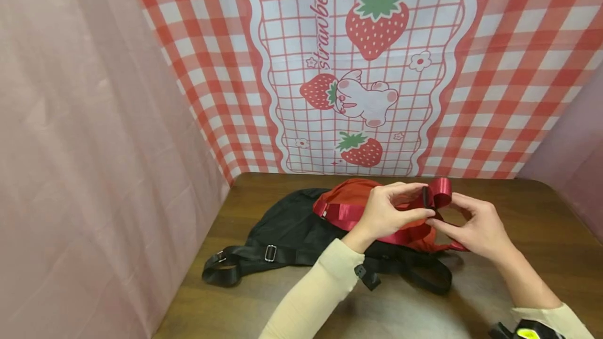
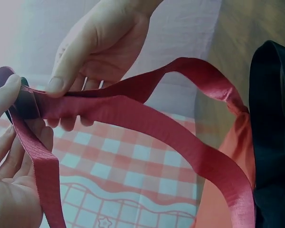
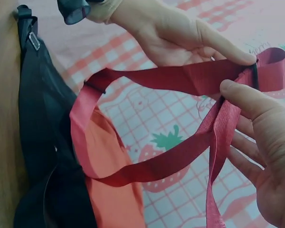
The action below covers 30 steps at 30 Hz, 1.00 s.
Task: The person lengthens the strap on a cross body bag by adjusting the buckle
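A red bag (image 1: 350, 191) with a shiny red webbing strap (image 2: 147, 116) lies on top of a black bag (image 1: 287, 218). The strap is lifted off the bag in loops and runs through a black slider buckle (image 2: 27, 103), with a loop of webbing standing out beyond it. At the slider, my left hand (image 1: 388, 213) pinches buckle and webbing between thumb and fingers. Just beside it, my right hand (image 1: 478, 224) pinches the red strap, its thumb (image 3: 244, 97) lying against the webbing. A loose strap end (image 3: 216, 190) hangs down from the hands.
Black straps with a metal adjuster (image 1: 270, 253) trail over the wooden table (image 1: 532, 234) at the bag's front and left. A red checked cloth with strawberries (image 1: 377, 20) hangs behind the table. Pink curtains (image 1: 94, 145) stand at the sides.
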Tool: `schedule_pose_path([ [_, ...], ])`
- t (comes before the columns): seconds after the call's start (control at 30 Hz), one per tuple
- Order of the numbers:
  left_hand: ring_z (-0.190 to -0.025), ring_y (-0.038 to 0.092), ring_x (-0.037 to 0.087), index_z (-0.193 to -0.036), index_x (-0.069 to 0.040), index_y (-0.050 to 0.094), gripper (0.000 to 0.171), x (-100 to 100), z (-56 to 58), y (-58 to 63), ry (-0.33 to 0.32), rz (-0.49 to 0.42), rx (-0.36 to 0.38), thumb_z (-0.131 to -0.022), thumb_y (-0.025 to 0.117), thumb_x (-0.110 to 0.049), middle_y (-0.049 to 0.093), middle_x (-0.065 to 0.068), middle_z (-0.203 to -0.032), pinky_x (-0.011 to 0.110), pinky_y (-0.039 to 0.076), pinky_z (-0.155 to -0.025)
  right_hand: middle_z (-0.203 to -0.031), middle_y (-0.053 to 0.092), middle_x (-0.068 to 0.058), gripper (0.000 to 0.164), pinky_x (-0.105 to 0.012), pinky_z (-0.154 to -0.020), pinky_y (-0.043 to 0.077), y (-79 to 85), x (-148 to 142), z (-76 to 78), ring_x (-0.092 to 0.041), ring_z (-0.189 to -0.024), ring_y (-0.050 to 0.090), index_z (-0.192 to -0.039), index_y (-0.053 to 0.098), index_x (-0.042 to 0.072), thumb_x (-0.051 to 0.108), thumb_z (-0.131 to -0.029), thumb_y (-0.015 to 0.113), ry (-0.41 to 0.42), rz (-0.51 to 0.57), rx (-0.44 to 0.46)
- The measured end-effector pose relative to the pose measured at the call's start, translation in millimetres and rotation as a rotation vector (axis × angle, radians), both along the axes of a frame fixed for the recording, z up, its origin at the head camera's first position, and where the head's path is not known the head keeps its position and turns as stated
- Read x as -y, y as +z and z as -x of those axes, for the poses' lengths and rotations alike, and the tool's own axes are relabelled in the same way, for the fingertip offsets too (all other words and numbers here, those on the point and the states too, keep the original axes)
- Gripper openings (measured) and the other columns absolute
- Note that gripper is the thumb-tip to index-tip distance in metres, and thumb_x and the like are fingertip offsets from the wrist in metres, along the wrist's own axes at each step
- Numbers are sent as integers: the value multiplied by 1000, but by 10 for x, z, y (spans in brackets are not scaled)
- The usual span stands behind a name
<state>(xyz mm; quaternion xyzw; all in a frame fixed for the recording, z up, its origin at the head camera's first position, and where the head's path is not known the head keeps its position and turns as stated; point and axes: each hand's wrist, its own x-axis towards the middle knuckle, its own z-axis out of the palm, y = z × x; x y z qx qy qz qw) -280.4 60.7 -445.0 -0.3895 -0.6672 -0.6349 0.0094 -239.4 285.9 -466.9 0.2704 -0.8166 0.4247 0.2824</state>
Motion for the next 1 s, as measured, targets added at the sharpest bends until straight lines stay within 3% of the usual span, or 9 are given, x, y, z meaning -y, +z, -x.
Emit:
schedule_pose_path([
  [0.17, -116, 72, 0, -137, -2, 70, 47, 4, 12, 8, 29, 22, -17, -92, 83, -3, 75, 19, -132, 20, 59, -100, -106, 76, 17, 57, -1, -92, 50, -69, -89, -35, 12, -97, 69, -109, 80, 7, -19, -60, 94, -39, -26, 27],
  [0.33, -116, 74, 6, -137, -2, 70, 48, 11, 13, 18, 42, 25, -5, -91, 84, -4, 75, 19, -131, 20, 59, -100, -103, 78, 5, 64, 0, -91, 50, -96, -148, -41, 11, -96, 69, -113, 80, 13, -16, -59, 96, -58, -80, 14],
  [0.6, -110, 72, -5, -135, -1, 72, 47, -6, -8, 4, 10, -13, 19, -89, 85, -2, 76, 21, -128, 21, 60, -99, -106, 76, 11, 69, -5, -93, 54, -58, 0, 72, 3, -95, 69, -111, 77, -2, -29, -49, 89, 60, 51, -105],
  [0.77, -113, 73, -1, -136, -2, 71, 47, 26, -7, -17, 18, 7, 15, -91, 84, -4, 76, 19, -129, 21, 59, -100, -107, 76, 8, 67, -7, -89, 56, -98, -9, 19, 0, -92, 71, -110, 76, -6, -34, -49, 85, 71, 105, -78],
  [1.0, -114, 74, 2, -137, -4, 71, 48, 62, 28, -16, 29, -4, 51, -91, 84, -5, 75, 18, -132, 24, 59, -103, -106, 74, 10, 62, -5, -90, 54, -75, -107, -53, 3, -95, 70, -115, 78, 3, -21, -60, 92, -9, -4, 36],
])
